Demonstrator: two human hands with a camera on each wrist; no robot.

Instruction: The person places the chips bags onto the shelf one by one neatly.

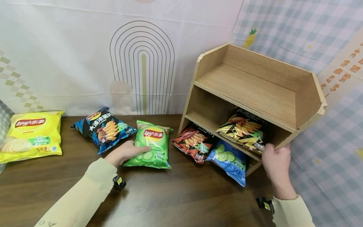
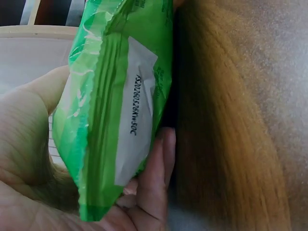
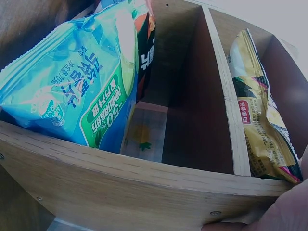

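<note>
A green Lay's chip bag (image 1: 154, 154) lies on the table, and my left hand (image 1: 127, 152) grips it by its left side. Seen in the left wrist view, thumb and fingers lie on opposite faces of the bag (image 2: 110, 110). My right hand (image 1: 276, 162) holds the right side panel of a small wooden shelf (image 1: 255, 80) at its front edge, thumb toward the inside. Beside that thumb, a black and yellow chip bag (image 1: 241, 127) sits on the middle level. A red and black bag (image 1: 195, 142) and a blue bag (image 1: 230, 161) stick out of the bottom level.
Left of the green bag lie a dark blue and black chip bag (image 1: 103, 129) and a large yellow Lay's bag (image 1: 32, 135) on the dark wood table (image 1: 170, 198). A patterned cloth (image 1: 85, 63) hangs behind, with checkered cloth on the right.
</note>
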